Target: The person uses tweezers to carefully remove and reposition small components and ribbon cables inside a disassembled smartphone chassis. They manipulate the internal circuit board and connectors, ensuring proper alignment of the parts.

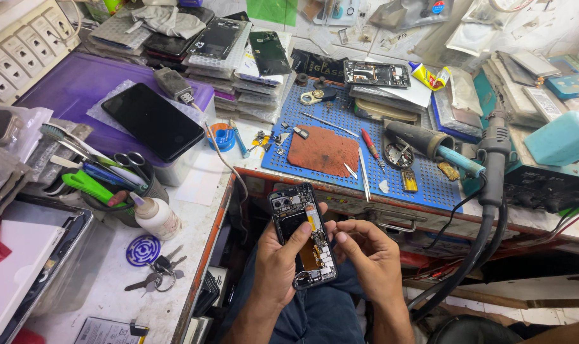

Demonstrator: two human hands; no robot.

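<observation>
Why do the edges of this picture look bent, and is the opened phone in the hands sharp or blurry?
Head view: a wide lens bows the bench edges and the power strip at the corner. The opened phone, held by the left hand with the right hand beside it, is sharp. Light is even, shadows soft; the black phone screen shows faint glare.

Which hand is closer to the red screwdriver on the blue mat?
Right. The right hand sits almost straight below the red screwdriver, fingertips touching the opened phone. The left hand holds that phone further to the left, so it is farther away.
</observation>
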